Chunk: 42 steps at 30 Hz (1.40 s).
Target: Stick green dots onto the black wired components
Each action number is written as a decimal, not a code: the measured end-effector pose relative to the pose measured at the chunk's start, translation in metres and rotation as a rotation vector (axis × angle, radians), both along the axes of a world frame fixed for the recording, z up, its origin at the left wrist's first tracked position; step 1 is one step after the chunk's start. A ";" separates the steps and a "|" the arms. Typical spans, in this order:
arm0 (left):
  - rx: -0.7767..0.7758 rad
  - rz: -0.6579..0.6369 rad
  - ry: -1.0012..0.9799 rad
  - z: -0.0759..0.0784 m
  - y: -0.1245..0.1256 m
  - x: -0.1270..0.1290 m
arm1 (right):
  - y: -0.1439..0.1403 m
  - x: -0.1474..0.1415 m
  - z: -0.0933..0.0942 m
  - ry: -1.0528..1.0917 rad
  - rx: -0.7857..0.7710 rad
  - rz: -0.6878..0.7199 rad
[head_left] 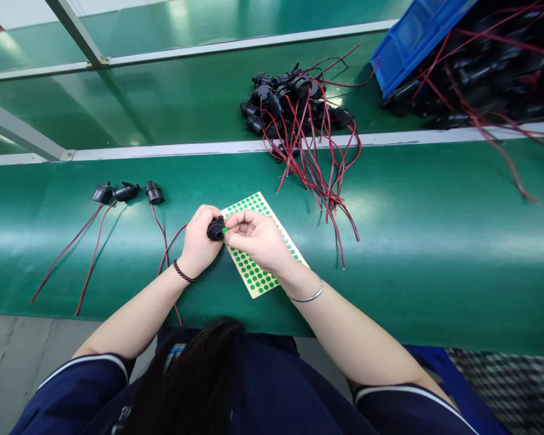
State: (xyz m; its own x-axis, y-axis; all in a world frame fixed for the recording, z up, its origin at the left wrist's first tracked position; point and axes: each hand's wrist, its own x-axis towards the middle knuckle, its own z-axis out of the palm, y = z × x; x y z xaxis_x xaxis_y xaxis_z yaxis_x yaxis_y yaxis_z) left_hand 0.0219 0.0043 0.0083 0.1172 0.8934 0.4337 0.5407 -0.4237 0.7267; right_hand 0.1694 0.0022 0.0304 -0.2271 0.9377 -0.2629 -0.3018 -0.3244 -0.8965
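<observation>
A small black cylindrical plastic part (215,229) is held in the curled left hand (200,238), its open end turned outward, above a glossy green work surface (390,272). A round green sticker (225,230) is pinched between the thumb and forefinger of the right hand (263,238), at the edge of the part; whether it is already stuck there cannot be told. A cream rectangular sheet with rows of round green dots (251,270) is partly covered by the right hand and forearm, and lies tilted on the surface. A thin red wire (178,233) is seen emerging beside the left hand. A dark braided bracelet (184,271) is worn on the left wrist, a silver metal bangle (308,297) on the right.

To the left, 3 similar black plastic pieces (126,191) are laid out, their red wires stretched toward the near edge. Beyond a pale straight rail (172,148), a heap of black plastic parts (294,99) is piled, with tangled red wires (308,163) draped over the rail onto the near surface. At upper right, more black parts (494,72) are seen beside a tilted blue plastic crate (410,45).
</observation>
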 end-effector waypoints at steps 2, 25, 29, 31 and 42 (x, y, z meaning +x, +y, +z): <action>-0.026 0.015 -0.021 0.000 0.000 0.001 | 0.000 0.000 0.000 0.017 0.000 0.009; 0.074 0.026 -0.011 0.000 0.000 0.000 | -0.003 -0.003 0.001 0.064 0.054 -0.041; 0.114 0.026 -0.007 0.000 0.000 0.001 | -0.003 -0.004 0.001 0.086 0.039 -0.035; 0.132 0.019 -0.017 0.001 0.000 0.001 | -0.003 -0.004 0.001 0.122 0.016 -0.020; 0.158 -0.024 -0.067 0.003 -0.001 0.001 | 0.002 0.002 0.001 0.266 -0.116 0.093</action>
State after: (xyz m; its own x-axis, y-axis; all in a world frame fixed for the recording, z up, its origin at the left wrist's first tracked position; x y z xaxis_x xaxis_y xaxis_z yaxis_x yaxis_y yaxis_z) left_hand 0.0231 0.0033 0.0115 0.1037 0.8110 0.5758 0.4813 -0.5475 0.6845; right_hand 0.1710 0.0037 0.0314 -0.3859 0.8770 -0.2864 -0.4853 -0.4570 -0.7454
